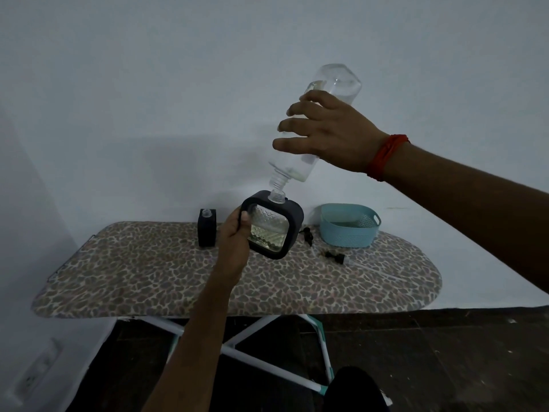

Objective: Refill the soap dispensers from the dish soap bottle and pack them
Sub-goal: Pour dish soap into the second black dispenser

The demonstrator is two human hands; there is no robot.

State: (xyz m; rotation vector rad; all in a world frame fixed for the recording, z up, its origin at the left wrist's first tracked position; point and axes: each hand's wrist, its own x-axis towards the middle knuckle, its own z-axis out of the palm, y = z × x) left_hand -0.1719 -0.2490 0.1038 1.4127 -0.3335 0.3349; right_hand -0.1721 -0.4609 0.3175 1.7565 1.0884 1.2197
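Observation:
My right hand (332, 132) grips a clear dish soap bottle (338, 84) turned upside down, its threaded mouth right over the neck of a square dark soap dispenser (271, 230) with a patterned clear window. My left hand (234, 242) holds that dispenser tilted above the board, and pale liquid fills its lower half. A second dark dispenser (207, 227) stands upright with its neck uncapped at the back of the ironing board (148, 278). Two black pump heads (335, 257) with thin tubes lie on the board at the right.
A light blue plastic basket (349, 226) sits at the board's back right. The board has a leopard-print cover and white crossed legs (252, 346) on a dark floor. A white wall stands close behind. A red band is around my right wrist.

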